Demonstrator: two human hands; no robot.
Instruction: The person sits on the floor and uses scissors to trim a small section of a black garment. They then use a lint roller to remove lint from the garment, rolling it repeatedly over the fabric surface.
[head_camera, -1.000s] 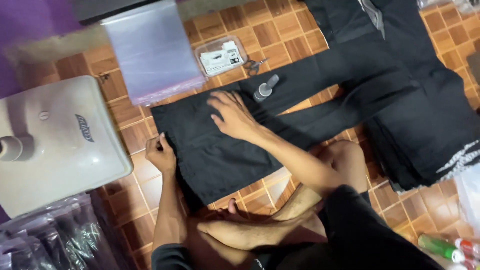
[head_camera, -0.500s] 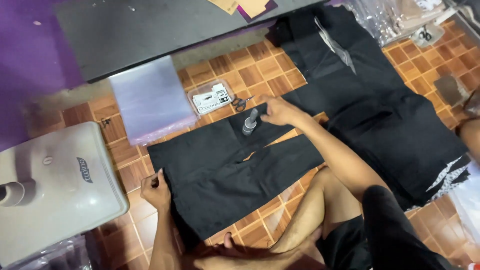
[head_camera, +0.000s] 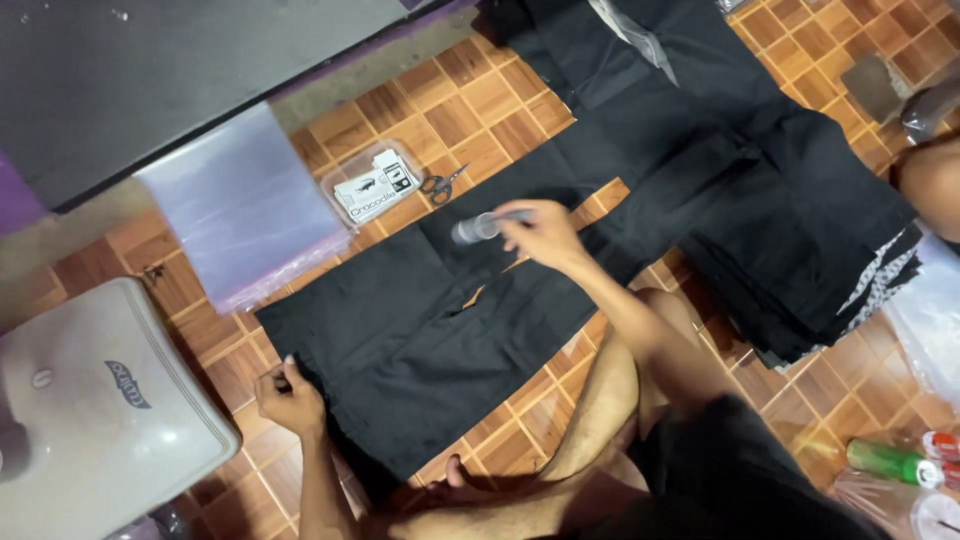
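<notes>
Right hand: the right hand (head_camera: 545, 235) is held over the middle of the trousers, its fingers curled round the dark end of a small bottle.
Bottle: the bottle (head_camera: 478, 228) lies almost level, its pale clear end sticking out to the left of the fingers, above the cloth near the split between the two legs; whether it touches the cloth cannot be told.
Left hand: the left hand (head_camera: 289, 396) is at the near left corner of the trousers, fingers pressed together and pinching the edge of the cloth there.
Trousers: the black trousers (head_camera: 420, 350) lie flat on the tiled floor (head_camera: 470, 95), waist end near and left, legs running far and right, well between the two hands.
Pile: a pile of black clothes (head_camera: 800, 230) lies to the right, the trouser legs reaching up to it.
Scissors: small scissors (head_camera: 442, 184) lie on the tiles just beyond the trousers, far from the bottle hand but near it in line.
Box: a clear flat box (head_camera: 375, 185) sits just left of the scissors.
Bags: a stack of clear bags (head_camera: 240, 205) lies left of the box.
Stool: a pale plastic stool (head_camera: 95, 410) stands at the near left, beside the left hand.
</notes>
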